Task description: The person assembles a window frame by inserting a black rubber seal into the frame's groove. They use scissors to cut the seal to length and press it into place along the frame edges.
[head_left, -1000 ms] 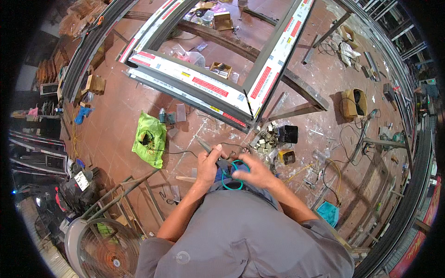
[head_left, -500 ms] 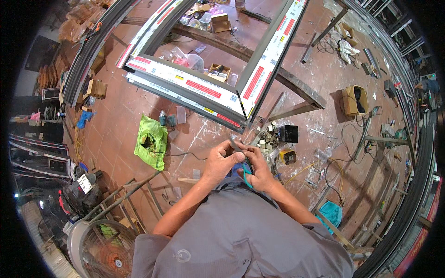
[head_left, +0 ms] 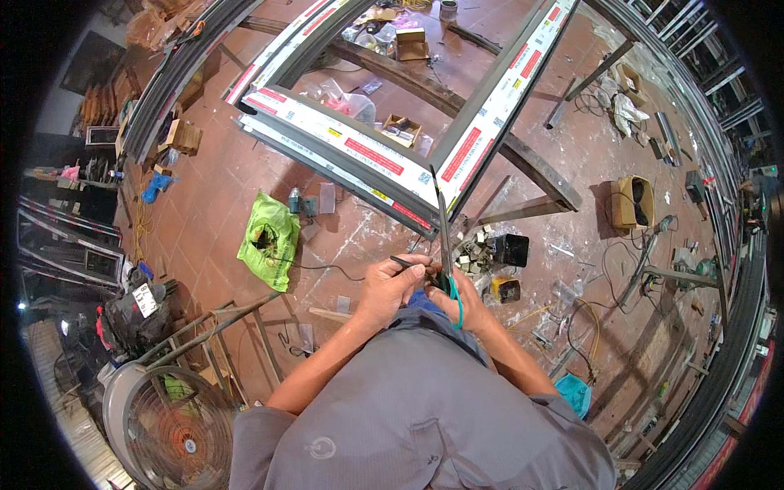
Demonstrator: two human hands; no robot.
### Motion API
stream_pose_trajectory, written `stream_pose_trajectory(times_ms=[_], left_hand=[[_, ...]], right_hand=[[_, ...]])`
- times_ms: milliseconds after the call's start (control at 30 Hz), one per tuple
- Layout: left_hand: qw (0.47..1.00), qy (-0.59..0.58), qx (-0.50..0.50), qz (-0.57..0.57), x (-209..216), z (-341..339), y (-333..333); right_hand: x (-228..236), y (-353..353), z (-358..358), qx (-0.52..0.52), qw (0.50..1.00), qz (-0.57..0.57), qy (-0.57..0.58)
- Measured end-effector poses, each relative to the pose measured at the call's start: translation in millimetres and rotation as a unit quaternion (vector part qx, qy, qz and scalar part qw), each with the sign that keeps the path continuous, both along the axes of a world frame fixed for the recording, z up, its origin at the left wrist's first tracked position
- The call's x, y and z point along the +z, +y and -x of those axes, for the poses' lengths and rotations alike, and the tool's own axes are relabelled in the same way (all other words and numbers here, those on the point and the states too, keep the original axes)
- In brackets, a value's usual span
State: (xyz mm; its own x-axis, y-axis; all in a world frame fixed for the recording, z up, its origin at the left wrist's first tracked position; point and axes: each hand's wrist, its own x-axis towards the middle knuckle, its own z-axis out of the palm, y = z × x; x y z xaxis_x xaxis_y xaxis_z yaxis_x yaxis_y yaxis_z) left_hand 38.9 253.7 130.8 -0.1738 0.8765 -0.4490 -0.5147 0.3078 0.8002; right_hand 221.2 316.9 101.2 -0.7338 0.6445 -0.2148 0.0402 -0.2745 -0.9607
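Scissors [head_left: 443, 237] with teal handles are held in the right hand [head_left: 467, 304], in front of the torso, with the blades pointed away from the body. The handle loops are partly covered, so which fingers are passed through them cannot be told; whether the blades are slightly parted is also hard to make out. A thin dark piece [head_left: 399, 261] is pinched between the thumb and curled fingers of the left hand [head_left: 387, 290]. Only one end of it is clearly seen, the rest being hidden by the hand, and its material cannot be made out. The hands are held close together. The blade tips are seen across the near corner of a large frame [head_left: 384, 159] covered with white and red film, but whether it is touched cannot be told; its far side is cut off by the upper edge. A black cord [head_left: 327, 266] is led from a bright green bag [head_left: 278, 261] toward the left hand, where it is lost from sight. The bag's contents are obscured by shadow. At lower left, a fan [head_left: 175, 433] is cut off by the lower edge.
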Motion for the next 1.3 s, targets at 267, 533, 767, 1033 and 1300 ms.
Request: stream_pose_trajectory(times_ms=[267,533,767,1033,1300], left_hand=[[0.984,0.166,0.027,-0.060,-22,10,-11],[0.981,0.172,0.090,-0.021,-6,16,-10],[0.987,0.146,0.060,-0.001,14,6,-8],[0.923,0.270,0.262,-0.083,71,75,30],[0.842,0.167,0.506,-0.084,64,273,20]], right_hand=[[-8,11,-11,-0.032,0.964,-0.245,-0.102],[23,6,-7,0.048,0.977,-0.134,-0.159],[-26,-13,7,-0.033,0.999,-0.030,0.012],[-72,-10,-30,0.014,0.994,-0.033,-0.103],[-73,13,-128,-0.185,0.978,0.083,-0.057]])
